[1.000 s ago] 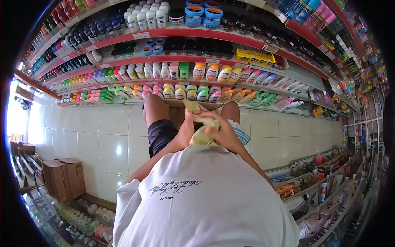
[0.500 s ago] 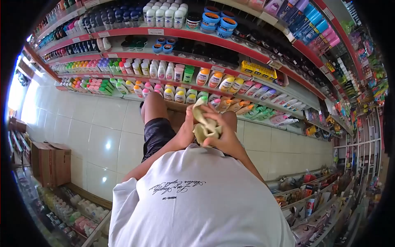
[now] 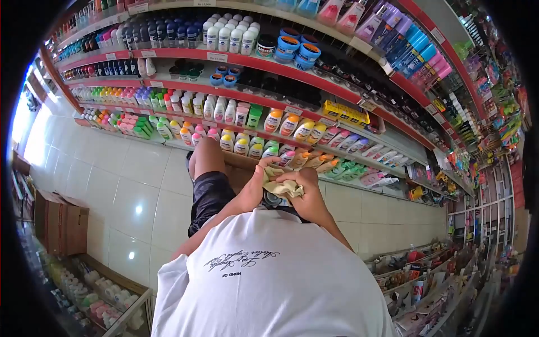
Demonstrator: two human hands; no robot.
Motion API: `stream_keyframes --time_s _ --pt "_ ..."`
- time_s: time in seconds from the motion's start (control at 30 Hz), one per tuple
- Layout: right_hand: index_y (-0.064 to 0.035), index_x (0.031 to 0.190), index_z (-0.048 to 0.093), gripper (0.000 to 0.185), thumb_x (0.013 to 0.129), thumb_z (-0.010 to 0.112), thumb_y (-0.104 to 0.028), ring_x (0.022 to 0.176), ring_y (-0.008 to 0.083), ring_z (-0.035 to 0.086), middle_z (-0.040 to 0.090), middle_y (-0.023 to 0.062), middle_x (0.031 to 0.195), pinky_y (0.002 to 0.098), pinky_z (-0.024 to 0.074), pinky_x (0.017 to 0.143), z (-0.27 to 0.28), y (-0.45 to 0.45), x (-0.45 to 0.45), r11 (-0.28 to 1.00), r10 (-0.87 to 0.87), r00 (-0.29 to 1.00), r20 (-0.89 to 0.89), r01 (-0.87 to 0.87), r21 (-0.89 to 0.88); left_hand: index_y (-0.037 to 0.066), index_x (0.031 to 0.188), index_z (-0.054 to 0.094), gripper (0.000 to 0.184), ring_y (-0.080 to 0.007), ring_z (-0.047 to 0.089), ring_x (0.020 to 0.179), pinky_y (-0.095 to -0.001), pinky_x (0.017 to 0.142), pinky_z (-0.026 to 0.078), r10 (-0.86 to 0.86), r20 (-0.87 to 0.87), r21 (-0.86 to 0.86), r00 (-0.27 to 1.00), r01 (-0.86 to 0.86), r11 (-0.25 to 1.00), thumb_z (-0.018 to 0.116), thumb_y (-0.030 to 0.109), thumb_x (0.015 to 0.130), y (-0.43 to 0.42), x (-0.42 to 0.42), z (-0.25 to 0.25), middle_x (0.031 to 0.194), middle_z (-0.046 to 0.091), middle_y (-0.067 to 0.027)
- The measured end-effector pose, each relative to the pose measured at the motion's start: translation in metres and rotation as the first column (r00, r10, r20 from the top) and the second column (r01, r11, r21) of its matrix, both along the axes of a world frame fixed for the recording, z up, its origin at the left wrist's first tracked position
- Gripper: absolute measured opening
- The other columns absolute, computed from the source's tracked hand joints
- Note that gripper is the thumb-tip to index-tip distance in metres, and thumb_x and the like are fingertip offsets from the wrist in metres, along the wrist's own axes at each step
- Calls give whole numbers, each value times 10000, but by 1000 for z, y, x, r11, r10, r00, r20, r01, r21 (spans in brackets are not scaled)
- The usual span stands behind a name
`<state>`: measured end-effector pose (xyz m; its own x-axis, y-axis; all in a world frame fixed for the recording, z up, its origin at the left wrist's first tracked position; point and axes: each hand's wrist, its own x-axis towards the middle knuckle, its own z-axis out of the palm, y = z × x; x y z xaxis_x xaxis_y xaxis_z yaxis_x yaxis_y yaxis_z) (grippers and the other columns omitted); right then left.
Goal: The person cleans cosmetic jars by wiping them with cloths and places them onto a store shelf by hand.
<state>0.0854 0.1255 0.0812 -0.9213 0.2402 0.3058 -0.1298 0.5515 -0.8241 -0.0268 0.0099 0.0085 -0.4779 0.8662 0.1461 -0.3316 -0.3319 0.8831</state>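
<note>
A crumpled pale yellow cloth is bunched between my two hands, above my lap. My left hand grips it from the left side, with its fingertips at the cloth's top edge. My right hand has its fingers curled over the cloth from the right. Just below the cloth a greyish round thing shows in part; its kind and whether a hand touches it I cannot tell. Beyond my hands, rows of lotion bottles stand on the lowest shelf.
Shelves with red edges curve across the front, stocked with bottles and jars. A brown carton edge shows between my knees. To the left a cardboard box stands on the tiled floor. Goods-filled display cases lie behind on both sides.
The cloth, which stood up tall between my hands, is now bunched lower and flatter. My right fingers have curled over it. The view has shifted slightly.
</note>
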Motion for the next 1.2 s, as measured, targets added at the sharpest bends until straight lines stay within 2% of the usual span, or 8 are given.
stream_keyframes --time_s 0.47,0.8,1.0,1.03,1.07,1.1,1.13,1.2 --pt "-39 1076 619 335 756 717 -36 874 173 561 652 87 1065 283 429 853 -14 14 23 932 -133 991 -3 124 -341 42 1246 288 709 -172 579 619 -245 578 467 170 -65 73 983 -165 984 149 652 911 -8 -19 6 781 600 -112" --pt "-35 1167 522 556 698 790 -168 1148 256 546 582 120 1219 336 433 961 20 22 -18 987 119 992 -34 -114 115 43 1293 330 601 -156 522 1038 -289 904 416 94 -277 8 956 -96 995 134 515 979 17 -19 1 1155 509 -111" --pt "-46 1108 589 385 738 693 -41 1157 251 523 589 87 1193 385 415 985 -25 29 -49 980 185 982 -44 -181 83 75 1228 393 615 -202 576 946 -330 898 444 151 425 -62 893 -137 989 230 595 943 33 -27 -20 1042 564 -64" --pt "-40 1090 590 369 731 677 -23 1126 263 535 597 90 1162 386 424 967 -36 31 -55 973 207 975 -83 -196 125 102 1062 502 635 -216 592 869 -367 793 497 433 -455 -71 778 -517 853 282 673 892 41 -23 -70 932 590 -55" --pt "-34 1071 591 355 725 660 -6 1095 275 547 605 93 1130 387 433 949 -47 32 -62 963 233 964 -124 -211 168 102 1062 502 635 -216 592 869 -367 793 497 429 -457 -88 779 -519 850 282 673 892 39 -34 -86 932 590 -55" --pt "-26 1023 595 335 694 646 16 1022 301 560 614 98 1058 389 442 909 -59 30 -67 956 250 955 -162 -217 196 88 1098 514 675 -255 574 964 -415 874 461 250 332 -94 910 -232 968 288 685 880 32 -44 -99 1024 581 -103" --pt "-26 1023 595 335 694 646 16 1022 301 560 614 98 1058 389 442 909 -73 29 -73 958 255 955 -150 -228 173 74 1133 527 716 -294 556 1058 -464 955 426 -97 900 123 425 -33 992 294 697 868 26 -46 -84 1117 572 -150" --pt "-33 998 600 289 717 657 2 946 329 571 606 117 1014 383 461 852 -100 21 -77 980 193 960 -201 -176 97 121 929 573 631 -266 572 926 -447 836 472 377 858 -342 350 -160 926 292 685 883 25 -43 -68 934 603 -90"
